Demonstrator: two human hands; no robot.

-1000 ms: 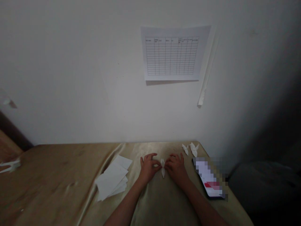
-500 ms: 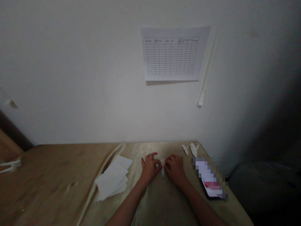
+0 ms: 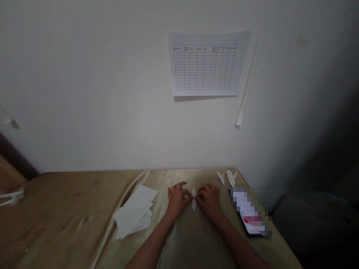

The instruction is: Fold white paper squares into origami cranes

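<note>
Left hand (image 3: 176, 201): from where I watch, it reaches in from the left with thumb and forefinger tips brought together, pinching the near side of a small folded paper (image 3: 193, 206); its other fingers fan outward.
Right hand (image 3: 210, 201): I see it mirror the left, thumb and forefinger tips pinching the opposite side of that paper; the other fingers curl loosely.
Folded paper: slim, white and pointed at both ends; it sits between the two sets of fingertips, over the gold tablecloth (image 3: 70, 216); I cannot tell whether it touches the cloth.
White sheets (image 3: 134, 213): a fanned, overlapping pile, left of the left hand and apart from it.
Finished-looking pair: two small folded shapes (image 3: 231, 178) near the table's far right corner, just beside each other, beyond the right hand.
Phone (image 3: 246, 209): right of the right forearm; I get its screen partly pixelated.
Wall (image 3: 98, 93): carries a printed grid sheet (image 3: 207, 67).
</note>
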